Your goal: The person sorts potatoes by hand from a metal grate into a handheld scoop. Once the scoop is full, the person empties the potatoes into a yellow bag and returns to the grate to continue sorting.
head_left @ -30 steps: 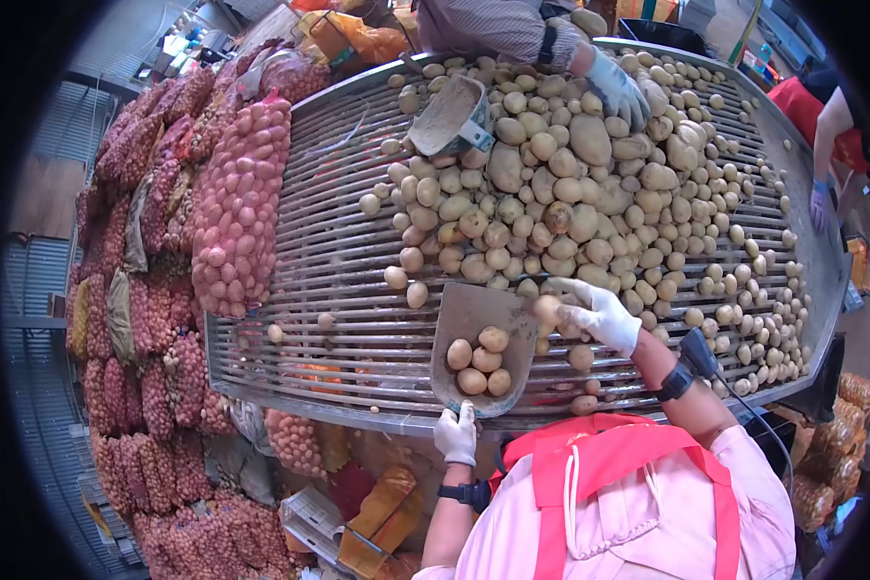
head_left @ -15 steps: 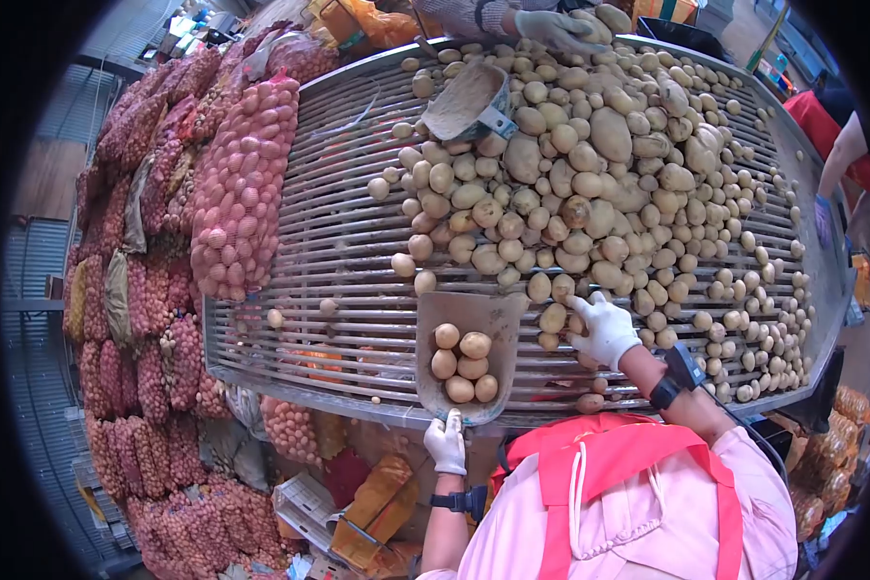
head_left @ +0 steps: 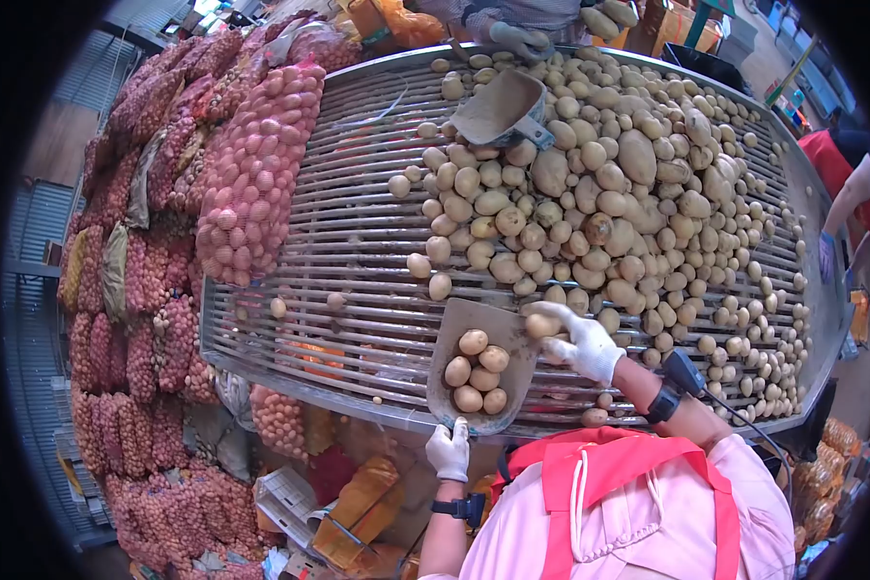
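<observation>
My left hand, in a white glove, is closed on the handle end of a flat scoop at the table's near edge. Several pale potatoes lie in the scoop. Just past its right rim is my right hand, gloved too, fingers curled on a potato; a second one shows under the fingers. Beyond it spreads a large heap of loose potatoes of mixed sizes on the slatted metal table.
A second scoop rests against the heap's left side. A full red mesh sack lies at the table's left, with stacked sacks beyond. Across the table is another person's gloved hand; a person in red stands at the right.
My right hand has come left from the heap's near edge to the scoop's right rim, bringing potatoes along. The scoop has tilted slightly. The co-worker's hand across the table has shifted left.
</observation>
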Motion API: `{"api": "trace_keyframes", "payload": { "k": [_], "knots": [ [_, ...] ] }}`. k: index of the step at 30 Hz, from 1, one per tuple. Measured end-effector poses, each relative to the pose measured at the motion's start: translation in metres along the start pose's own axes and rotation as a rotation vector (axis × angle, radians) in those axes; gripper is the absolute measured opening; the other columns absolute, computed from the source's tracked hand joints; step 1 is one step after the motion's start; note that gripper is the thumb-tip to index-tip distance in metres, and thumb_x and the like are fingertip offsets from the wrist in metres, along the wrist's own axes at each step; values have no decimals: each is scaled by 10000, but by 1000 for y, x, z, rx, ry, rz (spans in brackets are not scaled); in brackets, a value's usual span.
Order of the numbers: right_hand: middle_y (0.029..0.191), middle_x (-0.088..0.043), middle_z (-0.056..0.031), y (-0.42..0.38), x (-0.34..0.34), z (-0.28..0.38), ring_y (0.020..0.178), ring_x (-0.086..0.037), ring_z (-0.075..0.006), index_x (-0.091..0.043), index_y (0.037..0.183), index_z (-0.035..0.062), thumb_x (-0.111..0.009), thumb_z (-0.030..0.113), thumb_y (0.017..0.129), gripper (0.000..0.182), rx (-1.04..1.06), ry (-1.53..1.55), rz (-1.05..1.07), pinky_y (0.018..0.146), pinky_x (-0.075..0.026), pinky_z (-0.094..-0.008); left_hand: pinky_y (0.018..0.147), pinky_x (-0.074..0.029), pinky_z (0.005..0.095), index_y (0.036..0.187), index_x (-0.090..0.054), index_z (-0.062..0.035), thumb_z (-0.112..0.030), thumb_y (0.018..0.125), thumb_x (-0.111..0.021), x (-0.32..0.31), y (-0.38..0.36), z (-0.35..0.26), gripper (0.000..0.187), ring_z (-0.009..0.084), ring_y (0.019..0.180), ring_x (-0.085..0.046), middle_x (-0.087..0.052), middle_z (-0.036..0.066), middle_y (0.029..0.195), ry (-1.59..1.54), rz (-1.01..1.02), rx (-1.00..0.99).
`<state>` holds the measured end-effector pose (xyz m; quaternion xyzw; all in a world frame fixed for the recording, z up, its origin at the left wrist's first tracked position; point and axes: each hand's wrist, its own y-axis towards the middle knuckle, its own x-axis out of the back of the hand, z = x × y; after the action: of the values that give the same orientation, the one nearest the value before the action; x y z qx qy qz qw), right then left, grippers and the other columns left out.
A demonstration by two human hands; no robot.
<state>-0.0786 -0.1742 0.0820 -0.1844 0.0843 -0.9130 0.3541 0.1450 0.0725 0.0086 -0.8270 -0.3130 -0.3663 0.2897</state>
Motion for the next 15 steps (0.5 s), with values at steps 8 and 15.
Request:
{"api": "trace_keyframes", "payload": {
  "k": [8,15],
  "knots": [
    [969,-648,-139,47,25,-24,943,-626,-335,-656,1085,114,-641,179,822,271,78,-436,-341,821,-507,-417,418,-376,353,562,-413,-44,-210,883,-720,1,-2,20,474,105,454,-448,-466,26,504,-401,-58,151],
    [983,-629,-101,59,-4,-45,930,-623,-312,-645,1077,158,-637,131,794,285,232,-701,-127,763,-521,-424,352,-361,287,584,-409,-78,-208,898,-707,10,2,20,453,66,450,-406,-449,-9,529,-510,-90,275]
  ]
}}
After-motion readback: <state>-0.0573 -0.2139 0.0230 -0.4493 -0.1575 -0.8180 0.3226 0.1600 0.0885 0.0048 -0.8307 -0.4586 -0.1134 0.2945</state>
